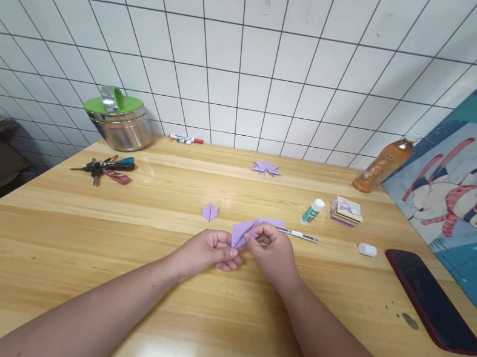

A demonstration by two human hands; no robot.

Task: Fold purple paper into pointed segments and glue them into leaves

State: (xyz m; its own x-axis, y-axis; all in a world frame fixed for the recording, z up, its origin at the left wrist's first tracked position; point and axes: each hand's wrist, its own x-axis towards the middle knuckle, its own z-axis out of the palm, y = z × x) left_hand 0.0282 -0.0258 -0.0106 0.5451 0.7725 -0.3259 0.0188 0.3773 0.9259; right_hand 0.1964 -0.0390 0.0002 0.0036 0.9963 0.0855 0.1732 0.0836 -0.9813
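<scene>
A small folded piece of purple paper (241, 232) is held up between both my hands over the table. My left hand (215, 249) pinches its lower corner between thumb and fingers. From the other side, my right hand (270, 250) grips the paper's right edge with thumb and forefinger. Behind my right hand lies more purple paper (274, 222), partly hidden, with a pen (300, 235) beside it. A folded purple paper piece (210, 212) rests just beyond my left hand. Farther back sits a purple paper leaf shape (266, 169) with several points.
On the right are a glue stick (312, 212), its white cap (367, 249), a stack of small paper (346, 211), a bottle (384, 164) and a dark phone-like slab (433, 301). At left stand a green-lidded metal pot (122, 121), keys (104, 168) and a marker (186, 139).
</scene>
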